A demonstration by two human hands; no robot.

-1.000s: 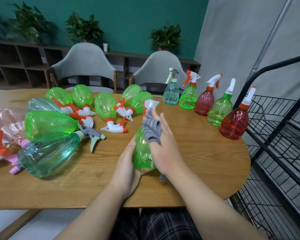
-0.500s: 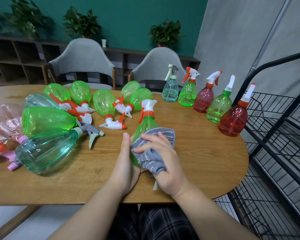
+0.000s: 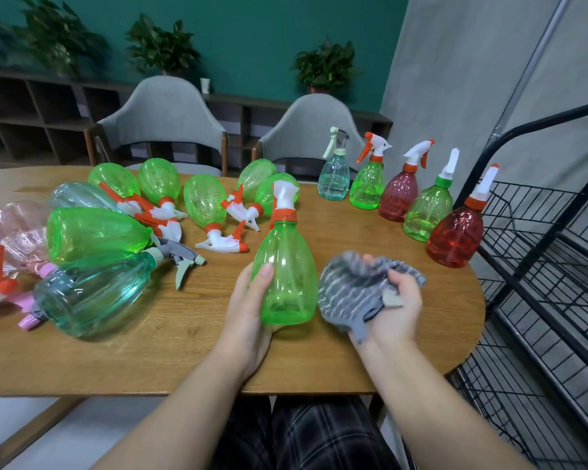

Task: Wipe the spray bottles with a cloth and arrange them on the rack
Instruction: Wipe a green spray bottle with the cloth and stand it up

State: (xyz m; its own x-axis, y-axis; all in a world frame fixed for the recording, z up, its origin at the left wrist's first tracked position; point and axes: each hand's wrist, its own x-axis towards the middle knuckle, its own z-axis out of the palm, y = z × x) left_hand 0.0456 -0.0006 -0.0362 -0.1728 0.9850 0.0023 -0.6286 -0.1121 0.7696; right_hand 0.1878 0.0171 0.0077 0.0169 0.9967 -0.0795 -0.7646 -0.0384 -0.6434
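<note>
Green bottle (image 3: 287, 273) stands upright near the table's near edge, centre of view, white and orange trigger head pointing away from the person. Base appears to rest on the wooden table (image 3: 190, 337), or just above it; contact cannot be told for sure.

Left hand (image 3: 248, 320) wraps the bottle's lower left side from behind. Thumb lies up the front wall, other fingers hidden behind the green plastic. Grip looks like a steadying hold: it keeps the light, empty bottle from tipping and leaves the right face bare for wiping.

Right hand (image 3: 392, 308) sits just right of the bottle, palm up, fingers curled round a bunched grey striped cloth (image 3: 353, 293). The cloth bulges out toward the bottle, very close to its wall; whether it touches cannot be told. Bunching gives a thick pad to rub with.

Sorting seems plain from the layout. Many bottles lie on their sides on the left half of the table, including a large teal bottle (image 3: 92, 293) nearest the person, likely the unwiped stock. Five stand upright in a curved row at the far right, ending with a red bottle (image 3: 455, 237) just beside the black wire rack (image 3: 540, 252), likely wiped and staged. No bottles are visible on the rack shelves.

Judgement: wiping step on the held bottle, task well short of done.
</note>
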